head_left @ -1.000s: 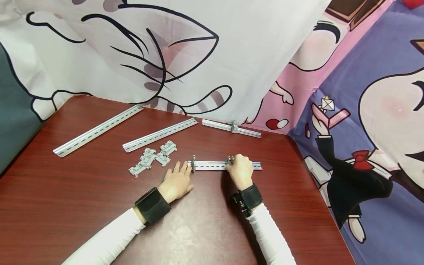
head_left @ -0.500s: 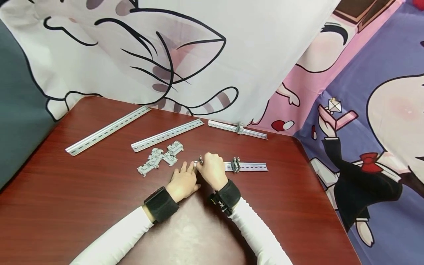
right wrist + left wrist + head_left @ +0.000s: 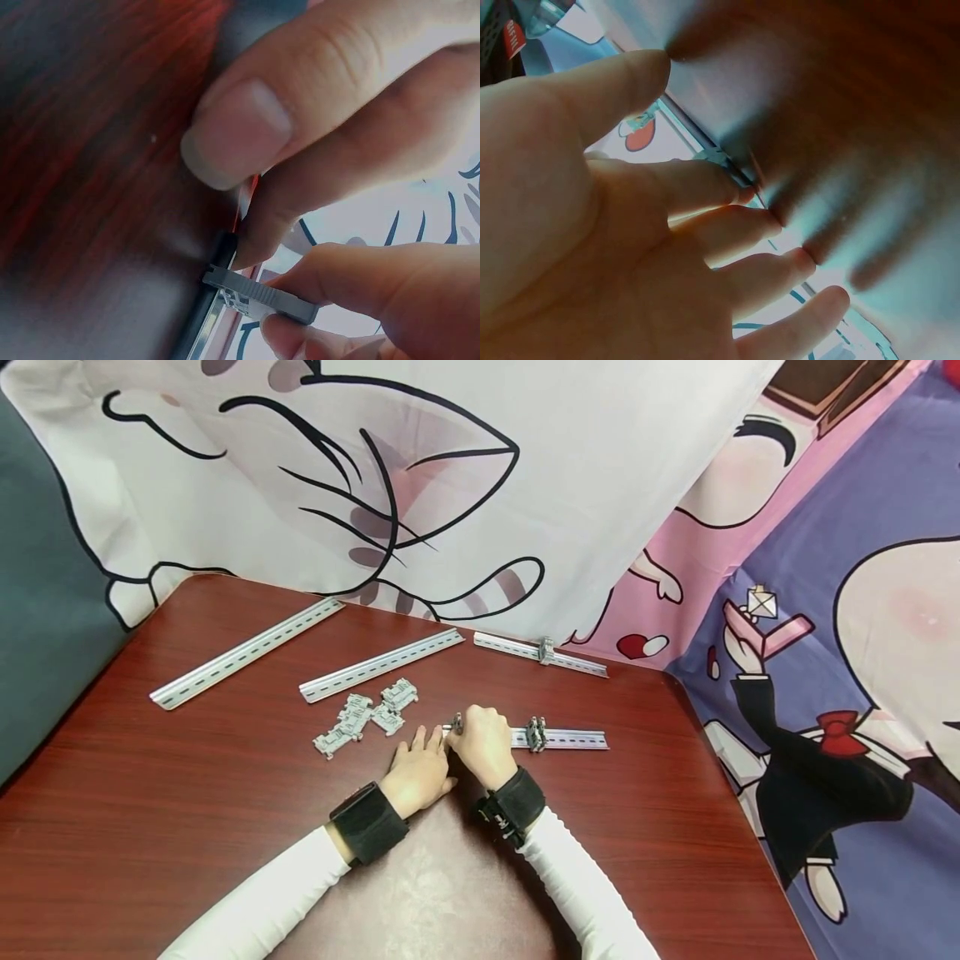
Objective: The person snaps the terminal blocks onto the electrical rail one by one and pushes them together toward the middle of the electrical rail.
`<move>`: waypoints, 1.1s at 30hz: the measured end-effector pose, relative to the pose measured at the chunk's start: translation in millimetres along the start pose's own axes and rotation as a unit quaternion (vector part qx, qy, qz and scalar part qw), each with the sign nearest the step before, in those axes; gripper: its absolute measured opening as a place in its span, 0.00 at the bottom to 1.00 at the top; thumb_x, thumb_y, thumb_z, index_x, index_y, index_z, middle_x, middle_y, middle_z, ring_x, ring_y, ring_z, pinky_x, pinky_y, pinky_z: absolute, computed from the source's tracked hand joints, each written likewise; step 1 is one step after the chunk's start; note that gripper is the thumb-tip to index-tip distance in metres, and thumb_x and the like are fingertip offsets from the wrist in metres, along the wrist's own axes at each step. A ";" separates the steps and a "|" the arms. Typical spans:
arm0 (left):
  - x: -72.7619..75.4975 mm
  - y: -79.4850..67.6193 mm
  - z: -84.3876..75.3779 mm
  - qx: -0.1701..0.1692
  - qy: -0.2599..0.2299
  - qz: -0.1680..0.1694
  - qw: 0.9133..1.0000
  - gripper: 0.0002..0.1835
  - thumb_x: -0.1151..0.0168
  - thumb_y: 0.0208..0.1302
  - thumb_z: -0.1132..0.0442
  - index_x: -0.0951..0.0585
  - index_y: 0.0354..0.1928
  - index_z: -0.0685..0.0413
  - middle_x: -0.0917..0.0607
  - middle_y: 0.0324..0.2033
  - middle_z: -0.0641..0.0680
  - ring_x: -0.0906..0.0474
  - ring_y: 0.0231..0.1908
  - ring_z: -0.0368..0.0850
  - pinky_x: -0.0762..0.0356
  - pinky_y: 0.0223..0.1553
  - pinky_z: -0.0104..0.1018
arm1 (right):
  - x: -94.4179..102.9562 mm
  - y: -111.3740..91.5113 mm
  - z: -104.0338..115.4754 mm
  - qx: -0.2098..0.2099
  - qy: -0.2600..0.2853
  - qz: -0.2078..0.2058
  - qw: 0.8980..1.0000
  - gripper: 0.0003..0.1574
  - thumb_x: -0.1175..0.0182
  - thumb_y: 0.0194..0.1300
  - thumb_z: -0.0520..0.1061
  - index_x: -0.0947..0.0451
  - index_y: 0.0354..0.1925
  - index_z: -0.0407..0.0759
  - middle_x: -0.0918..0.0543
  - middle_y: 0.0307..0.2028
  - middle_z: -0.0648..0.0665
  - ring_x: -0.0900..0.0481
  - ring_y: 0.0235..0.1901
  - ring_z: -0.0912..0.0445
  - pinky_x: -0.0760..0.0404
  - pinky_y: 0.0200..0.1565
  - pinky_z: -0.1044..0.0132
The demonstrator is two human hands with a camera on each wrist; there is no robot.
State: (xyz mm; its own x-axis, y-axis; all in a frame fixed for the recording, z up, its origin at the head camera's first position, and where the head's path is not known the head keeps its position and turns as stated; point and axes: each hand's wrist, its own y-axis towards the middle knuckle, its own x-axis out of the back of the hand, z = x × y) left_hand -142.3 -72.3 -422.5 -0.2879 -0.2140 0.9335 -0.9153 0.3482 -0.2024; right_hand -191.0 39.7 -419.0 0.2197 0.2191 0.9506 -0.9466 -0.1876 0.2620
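My right hand (image 3: 486, 747) has its fingers curled at the left part of a slotted metal DIN rail (image 3: 573, 739). In the right wrist view it pinches a slim grey terminal block (image 3: 259, 292) standing across the rail; the head view shows only its edge beside the knuckles. My left hand (image 3: 417, 777) lies with fingers spread, fingertips right at the rail's left end. Its palm and straight fingers fill much of the left wrist view. Farther right on the same rail sits a pair of blocks (image 3: 536, 734). The right hand hides the stretch of rail beneath it.
Several loose grey terminal blocks (image 3: 352, 718) lie left of the rail. Behind are two bare rails, a longer one (image 3: 247, 653) and a shorter one (image 3: 382, 665), plus a rail (image 3: 498, 645) carrying a grey block (image 3: 546, 651). A printed cloth (image 3: 600, 485) hangs behind the table.
My right hand has moved left from the blocks on the right part of the rail to the block near its left end, leaving those blocks in sight. My left hand stays at the rail's end.
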 end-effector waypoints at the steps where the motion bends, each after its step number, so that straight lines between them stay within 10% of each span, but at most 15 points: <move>1: 0.1 0.1 -0.2 0.001 -0.002 0.001 1.000 0.35 0.41 0.67 0.52 0.35 0.68 0.70 0.38 0.71 0.65 0.46 0.72 0.64 0.40 0.65 0.60 | 0.1 0.1 -0.4 -0.001 0.001 0.001 1.000 0.26 0.31 0.48 0.43 0.38 0.08 0.50 0.32 0.09 0.53 0.24 0.12 0.52 0.36 0.13 0.66; 33: 2.3 -1.0 -0.6 -0.007 -0.024 0.004 1.000 0.35 0.41 0.68 0.54 0.37 0.69 0.69 0.39 0.71 0.66 0.46 0.72 0.66 0.42 0.66 0.62 | 8.5 -4.2 -52.5 -0.057 -0.022 -0.026 0.998 0.28 0.33 0.47 0.43 0.42 0.07 0.50 0.20 0.15 0.41 0.18 0.20 0.42 0.25 0.19 0.52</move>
State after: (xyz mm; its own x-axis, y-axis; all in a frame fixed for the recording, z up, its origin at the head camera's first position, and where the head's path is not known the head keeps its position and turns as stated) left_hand -141.9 -72.5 -420.0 -0.3079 -0.2551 0.9166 -0.9094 0.3621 -0.2047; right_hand -197.6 92.6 -420.8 0.2767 0.1829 0.9434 -0.9540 -0.0657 0.2926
